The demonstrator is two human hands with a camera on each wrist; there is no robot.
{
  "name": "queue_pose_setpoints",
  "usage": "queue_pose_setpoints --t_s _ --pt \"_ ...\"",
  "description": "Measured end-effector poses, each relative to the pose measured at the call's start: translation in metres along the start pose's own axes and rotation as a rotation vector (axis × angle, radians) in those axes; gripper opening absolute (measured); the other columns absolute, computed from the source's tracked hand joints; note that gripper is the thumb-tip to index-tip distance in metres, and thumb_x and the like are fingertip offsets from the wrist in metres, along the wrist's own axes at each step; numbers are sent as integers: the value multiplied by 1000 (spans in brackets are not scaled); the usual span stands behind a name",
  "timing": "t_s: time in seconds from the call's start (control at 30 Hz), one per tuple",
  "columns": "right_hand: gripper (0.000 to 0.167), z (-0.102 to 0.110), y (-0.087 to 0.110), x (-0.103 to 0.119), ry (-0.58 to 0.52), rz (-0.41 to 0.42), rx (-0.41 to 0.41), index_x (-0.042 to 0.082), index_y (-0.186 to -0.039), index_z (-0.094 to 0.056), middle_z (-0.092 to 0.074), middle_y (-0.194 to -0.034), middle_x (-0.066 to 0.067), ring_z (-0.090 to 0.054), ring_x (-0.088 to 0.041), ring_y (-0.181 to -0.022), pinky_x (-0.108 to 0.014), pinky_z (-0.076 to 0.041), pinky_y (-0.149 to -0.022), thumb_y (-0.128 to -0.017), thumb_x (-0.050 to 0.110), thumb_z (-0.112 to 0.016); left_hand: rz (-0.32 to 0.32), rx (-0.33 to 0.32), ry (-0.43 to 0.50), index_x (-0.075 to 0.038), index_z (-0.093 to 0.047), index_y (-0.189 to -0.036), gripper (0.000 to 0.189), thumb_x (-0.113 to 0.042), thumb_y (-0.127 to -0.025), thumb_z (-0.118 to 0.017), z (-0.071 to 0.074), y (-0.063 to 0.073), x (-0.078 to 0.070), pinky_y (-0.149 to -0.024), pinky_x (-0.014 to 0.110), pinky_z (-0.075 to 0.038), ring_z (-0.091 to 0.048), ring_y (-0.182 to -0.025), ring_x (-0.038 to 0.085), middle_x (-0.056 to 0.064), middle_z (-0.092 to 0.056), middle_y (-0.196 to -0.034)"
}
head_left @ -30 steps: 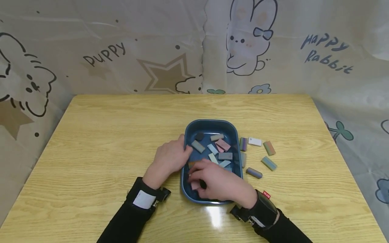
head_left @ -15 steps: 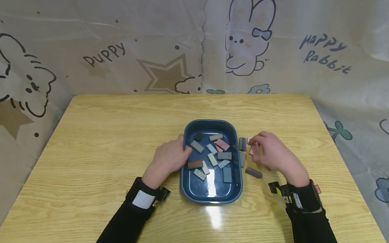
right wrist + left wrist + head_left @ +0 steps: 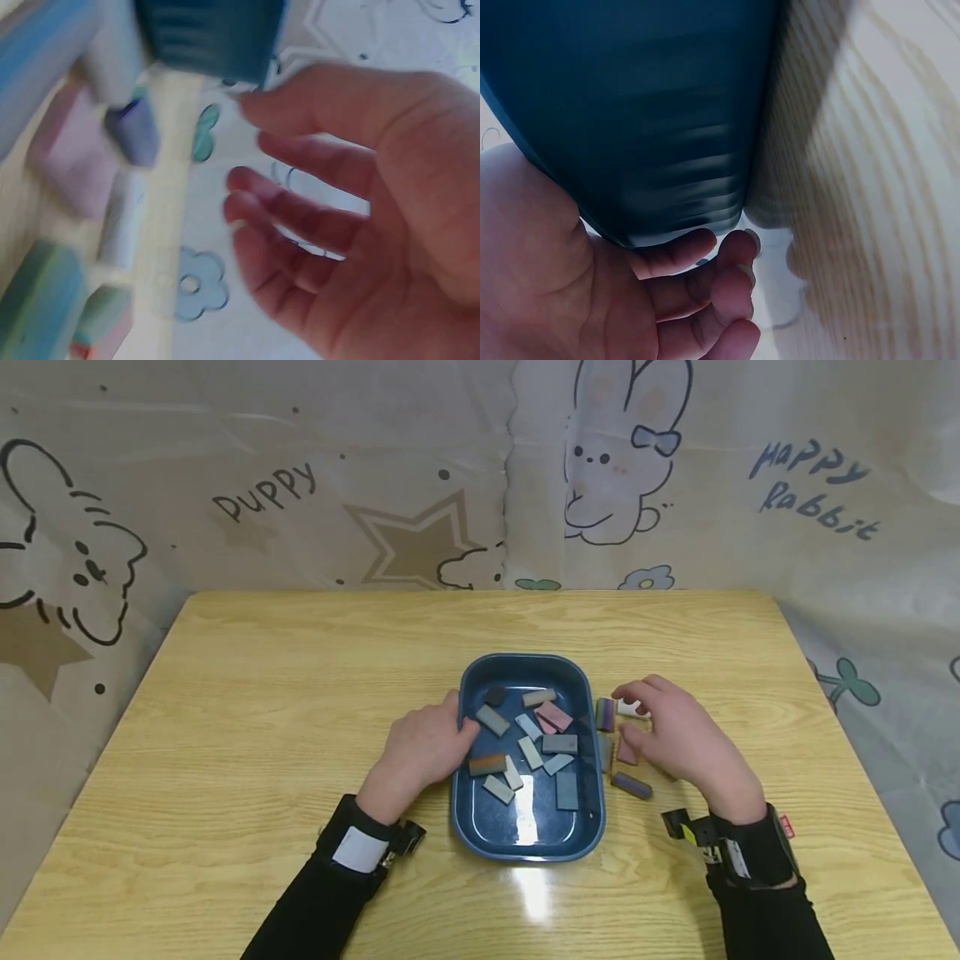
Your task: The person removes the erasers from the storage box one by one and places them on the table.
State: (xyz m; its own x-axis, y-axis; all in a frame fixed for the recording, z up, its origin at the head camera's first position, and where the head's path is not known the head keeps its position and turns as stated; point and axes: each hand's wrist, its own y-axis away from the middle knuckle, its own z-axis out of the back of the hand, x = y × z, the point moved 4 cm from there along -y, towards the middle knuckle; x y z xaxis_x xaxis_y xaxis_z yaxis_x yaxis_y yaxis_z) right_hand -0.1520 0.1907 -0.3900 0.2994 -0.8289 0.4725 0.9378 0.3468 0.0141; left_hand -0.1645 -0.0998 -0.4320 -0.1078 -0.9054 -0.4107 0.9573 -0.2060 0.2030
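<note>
Works at a yellow wood-grain table, facing a cream cloth printed with a cartoon rabbit. Wears a black sleeve on each arm. Hooks the thumb of the left hand over the left rim of a dark blue rounded-rectangular tray, with that hand's fingers loosely curled outside the wall. Has small grey, white, pale blue and pink blocks scattered on the tray's floor. Holds the right hand just right of the tray, thumb well apart from bent, relaxed fingers, above a white rectangular block and a pink slab-shaped block. Has a green-and-purple striped block and a purple rounded bar nearby on the tabletop. Perhaps touches the white block; cannot tell for blur.
</note>
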Motion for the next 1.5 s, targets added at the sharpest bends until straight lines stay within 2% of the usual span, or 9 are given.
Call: queue_pose_setpoints --t_s 0.1,0.2,0.47,0.63,0.73,0.9,1.1,1.3,1.5 --pt "29 -2 0 20 -13 77 -80 2 -115 -67 -63 -105 -12 -62 -29 -92 -44 -52 -75 -86 4 -68 -6 -2 3 -9 -54 -104 27 -34 -96 -45 0 -1 0 -46 32 -36 -52 -52 20 5 -55 -65" --pt "26 -15 -1 45 0 171 -90 4 -111 -69 -64 -102 -8 -61 -24 -87 -38 -52 -72 -85 4 -72 -7 -3 5 -9 -54 -104 27 -33 -96 -45 0 -1 1 -46 32 -36 -52 -52 20 5 -55 -65" --pt "31 -69 -4 91 30 397 81 9 -113 -69 -61 -114 -5 -59 -20 -103 -38 -51 -86 -83 8 -76 9 20 -1 -9 -54 -107 29 -35 -97 -45 -1 -1 1 -47 32 -36 -52 -53 21 4 -55 -67" --pt "41 -88 -8 104 37 454 158 9 -126 -66 -56 -130 -11 -54 -26 -118 -42 -45 -98 -85 9 -73 11 22 -14 -9 -54 -107 29 -35 -97 -46 -2 -1 0 -47 33 -36 -52 -53 22 5 -56 -68" --pt "38 -95 -9 108 71 479 186 8 -126 -66 -57 -129 -11 -55 -26 -118 -41 -46 -98 -88 9 -70 10 25 -9 -8 -54 -107 29 -34 -97 -45 -2 -1 -1 -48 33 -36 -52 -53 21 5 -56 -68" --pt "23 -98 -13 108 102 455 147 11 -109 -69 -61 -104 -2 -60 -17 -92 -35 -52 -80 -86 6 -71 16 19 -1 -7 -54 -107 30 -35 -98 -46 -1 -1 -2 -48 32 -36 -52 -53 21 5 -55 -67" --pt "26 -90 -14 102 39 415 99 12 -106 -67 -56 -98 2 -54 -12 -80 -29 -49 -70 -81 9 -74 22 12 -4 -8 -54 -106 30 -36 -98 -46 -1 0 0 -48 33 -35 -52 -54 21 5 -55 -68" --pt "39 -41 -3 76 1 300 -40 8 -119 -67 -57 -105 -4 -53 -16 -83 -32 -48 -70 -80 7 -71 16 -4 -12 -9 -54 -105 28 -35 -98 -47 -1 0 0 -47 33 -36 -52 -54 21 5 -55 -67" --pt "31 10 19 13 55 72 -73 2 -110 -68 -57 -97 -10 -54 -24 -79 -39 -47 -67 -79 2 -68 0 -20 1 -9 -54 -104 26 -33 -97 -46 0 0 -1 -47 32 -36 -52 -53 21 5 -54 -65"
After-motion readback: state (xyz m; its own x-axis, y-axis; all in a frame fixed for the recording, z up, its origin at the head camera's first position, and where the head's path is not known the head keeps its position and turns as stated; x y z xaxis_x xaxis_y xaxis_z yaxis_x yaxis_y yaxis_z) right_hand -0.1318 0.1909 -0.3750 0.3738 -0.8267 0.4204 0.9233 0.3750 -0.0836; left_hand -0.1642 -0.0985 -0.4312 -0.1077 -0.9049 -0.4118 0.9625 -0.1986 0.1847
